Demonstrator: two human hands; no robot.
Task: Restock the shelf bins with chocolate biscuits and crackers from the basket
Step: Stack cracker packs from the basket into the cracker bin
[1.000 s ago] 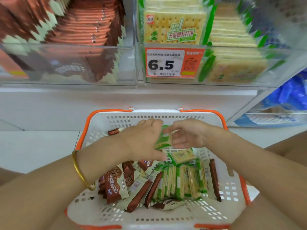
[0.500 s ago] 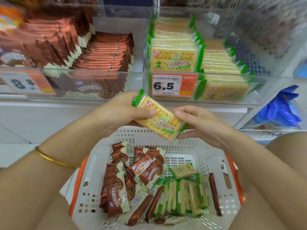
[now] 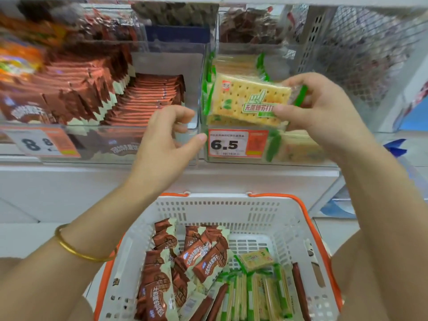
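My right hand (image 3: 322, 110) pinches a green-edged cracker pack (image 3: 247, 99) by its right end and holds it over the front of the clear cracker bin (image 3: 234, 158), which has a 6.5 price tag. My left hand (image 3: 166, 137) hovers just left of that bin with loosely curled fingers and holds nothing. To the left, the chocolate biscuit bin (image 3: 120, 147) holds rows of brown packs. Below, the white basket (image 3: 261, 212) with orange rim contains chocolate biscuit packs (image 3: 199, 256) on its left and cracker packs (image 3: 257, 290) on its right.
An upper shelf carries more clear bins of dark snacks (image 3: 250, 26). A wire mesh panel (image 3: 361, 56) closes the shelf on the right. An 8.8 price tag (image 3: 41, 143) sits on the chocolate bin's front. Blue packaging (image 3: 393, 147) shows at the far right.
The cracker pack rose from basket height up to the cracker bin. My left hand let go of it; only my right hand holds it now. The view tilted up toward the shelf.
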